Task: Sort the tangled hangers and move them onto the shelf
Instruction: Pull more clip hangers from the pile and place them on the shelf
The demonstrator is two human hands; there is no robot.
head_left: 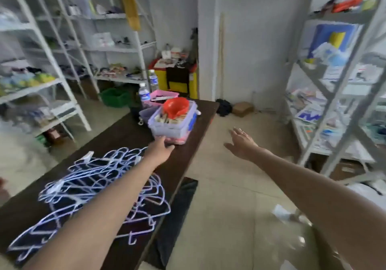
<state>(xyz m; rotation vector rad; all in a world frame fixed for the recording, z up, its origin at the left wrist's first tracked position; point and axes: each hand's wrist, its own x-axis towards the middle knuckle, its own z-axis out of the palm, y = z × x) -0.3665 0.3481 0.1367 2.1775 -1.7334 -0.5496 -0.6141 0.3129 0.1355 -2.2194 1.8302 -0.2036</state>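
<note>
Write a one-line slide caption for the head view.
Left hand touches a clear box beyond tangled hangers on a dark table; right hand open over the floor.

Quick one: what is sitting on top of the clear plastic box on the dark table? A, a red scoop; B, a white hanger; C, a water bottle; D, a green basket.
A: a red scoop rests on top of the clear plastic box, which the left hand is touching at its near bottom edge.
</note>
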